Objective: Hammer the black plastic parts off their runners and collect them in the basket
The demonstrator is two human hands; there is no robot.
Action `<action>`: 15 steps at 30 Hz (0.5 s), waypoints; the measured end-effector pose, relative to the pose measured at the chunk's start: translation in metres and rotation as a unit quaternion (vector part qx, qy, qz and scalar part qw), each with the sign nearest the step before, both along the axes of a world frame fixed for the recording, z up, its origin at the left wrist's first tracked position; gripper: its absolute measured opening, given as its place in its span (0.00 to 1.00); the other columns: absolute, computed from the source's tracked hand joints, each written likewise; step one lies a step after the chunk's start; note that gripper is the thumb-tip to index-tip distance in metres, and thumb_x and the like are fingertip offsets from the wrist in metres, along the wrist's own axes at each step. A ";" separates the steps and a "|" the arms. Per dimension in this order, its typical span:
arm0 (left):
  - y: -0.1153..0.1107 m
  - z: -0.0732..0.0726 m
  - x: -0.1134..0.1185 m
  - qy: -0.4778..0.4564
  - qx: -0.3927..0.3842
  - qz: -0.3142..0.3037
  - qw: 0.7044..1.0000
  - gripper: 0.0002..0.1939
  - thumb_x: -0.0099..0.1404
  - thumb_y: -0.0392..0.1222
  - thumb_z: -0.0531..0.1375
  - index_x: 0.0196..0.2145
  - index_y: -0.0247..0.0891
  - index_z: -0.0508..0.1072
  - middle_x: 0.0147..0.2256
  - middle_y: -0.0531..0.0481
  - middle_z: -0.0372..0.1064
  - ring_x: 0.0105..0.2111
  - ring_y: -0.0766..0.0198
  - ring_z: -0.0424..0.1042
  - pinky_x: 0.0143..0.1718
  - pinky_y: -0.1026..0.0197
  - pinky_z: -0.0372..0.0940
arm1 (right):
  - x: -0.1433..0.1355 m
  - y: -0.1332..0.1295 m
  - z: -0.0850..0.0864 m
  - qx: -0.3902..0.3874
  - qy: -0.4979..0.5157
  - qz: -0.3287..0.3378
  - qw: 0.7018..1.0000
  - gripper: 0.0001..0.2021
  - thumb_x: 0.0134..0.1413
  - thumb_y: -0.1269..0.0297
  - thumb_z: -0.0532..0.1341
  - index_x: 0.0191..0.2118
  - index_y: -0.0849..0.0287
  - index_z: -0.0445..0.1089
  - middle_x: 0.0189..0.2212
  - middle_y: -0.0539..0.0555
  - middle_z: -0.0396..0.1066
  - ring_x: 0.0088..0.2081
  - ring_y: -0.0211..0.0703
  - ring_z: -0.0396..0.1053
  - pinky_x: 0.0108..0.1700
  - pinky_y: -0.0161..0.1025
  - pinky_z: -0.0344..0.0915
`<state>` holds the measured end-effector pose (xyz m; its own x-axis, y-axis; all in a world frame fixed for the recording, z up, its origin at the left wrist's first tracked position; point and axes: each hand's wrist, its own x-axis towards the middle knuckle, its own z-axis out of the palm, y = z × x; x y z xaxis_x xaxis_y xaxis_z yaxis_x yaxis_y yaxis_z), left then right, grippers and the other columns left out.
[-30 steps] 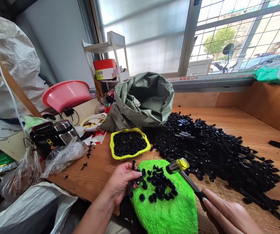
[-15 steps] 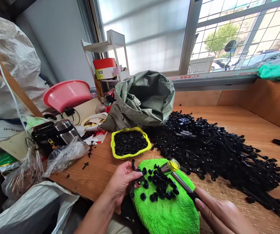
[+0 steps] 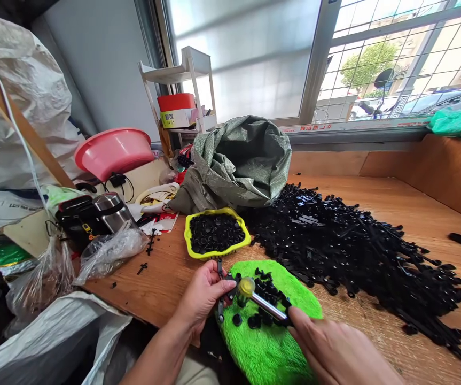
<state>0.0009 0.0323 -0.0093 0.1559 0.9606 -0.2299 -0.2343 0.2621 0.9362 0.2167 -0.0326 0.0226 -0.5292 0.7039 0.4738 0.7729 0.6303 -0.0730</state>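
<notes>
My left hand (image 3: 205,289) pinches a black plastic part (image 3: 220,291) at the left edge of a green cloth (image 3: 250,347). In my right hand (image 3: 326,337) is a small hammer (image 3: 269,307) with a shiny metal shaft and a yellowish, see-through head. That head is just right of the held part; whether they touch I cannot tell. Several small black round pieces (image 3: 237,320) lie on the cloth, partly behind the hammer. Beyond the cloth a yellow basket (image 3: 198,255) holds many black round pieces.
A large heap of black parts (image 3: 334,240) spreads over the wooden table (image 3: 398,187) at the right. Behind the basket lies an open grey-green sack (image 3: 214,182). A steel flask (image 3: 114,214), plastic bags (image 3: 114,251) and a pink basin (image 3: 114,152) are on the left.
My right hand has moved left with the hammer, bringing its head from over the loose pieces to beside the held part. My left hand keeps its hold, nearly still. The view has shifted slightly.
</notes>
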 end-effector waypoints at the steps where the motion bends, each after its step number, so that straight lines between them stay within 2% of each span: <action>1: 0.000 0.000 0.000 0.000 0.000 0.001 1.000 0.21 0.41 0.42 0.67 0.26 0.37 0.58 0.17 0.59 0.62 0.14 0.75 0.59 0.15 0.72 0.55 | 0.000 0.002 0.000 0.000 -0.002 0.001 1.000 0.17 0.64 0.66 0.36 0.36 0.57 0.61 0.18 0.49 0.67 0.17 0.44 0.67 0.16 0.36 0.61; 4: 0.000 0.000 0.001 -0.003 -0.005 -0.003 1.000 0.20 0.41 0.42 0.67 0.25 0.37 0.57 0.16 0.60 0.61 0.13 0.75 0.58 0.15 0.72 0.53 | 0.001 0.004 0.004 0.012 0.058 -0.010 0.998 0.14 0.64 0.65 0.38 0.43 0.57 0.58 0.26 0.52 0.70 0.24 0.44 0.69 0.21 0.35 0.63; 6: 0.000 -0.001 0.001 0.002 0.003 -0.005 1.000 0.20 0.42 0.42 0.66 0.25 0.37 0.57 0.16 0.60 0.61 0.13 0.75 0.57 0.14 0.72 0.53 | 0.001 0.003 0.008 0.012 0.101 -0.054 0.993 0.14 0.63 0.61 0.40 0.44 0.55 0.60 0.30 0.55 0.70 0.28 0.47 0.69 0.24 0.36 0.64; 9: 0.001 -0.002 0.001 0.019 0.021 0.006 1.000 0.19 0.43 0.42 0.66 0.26 0.37 0.58 0.16 0.60 0.61 0.13 0.75 0.57 0.14 0.72 0.54 | 0.001 0.000 0.009 -0.006 0.101 -0.119 0.988 0.14 0.60 0.55 0.45 0.41 0.52 0.64 0.27 0.55 0.70 0.27 0.51 0.69 0.24 0.38 0.64; 15: 0.001 -0.002 0.000 0.031 0.029 0.007 0.999 0.18 0.43 0.42 0.65 0.25 0.38 0.57 0.16 0.61 0.60 0.13 0.75 0.57 0.13 0.72 0.53 | 0.007 -0.001 0.003 -0.024 0.078 -0.131 0.988 0.13 0.59 0.54 0.47 0.40 0.52 0.65 0.25 0.54 0.68 0.26 0.50 0.68 0.23 0.38 0.63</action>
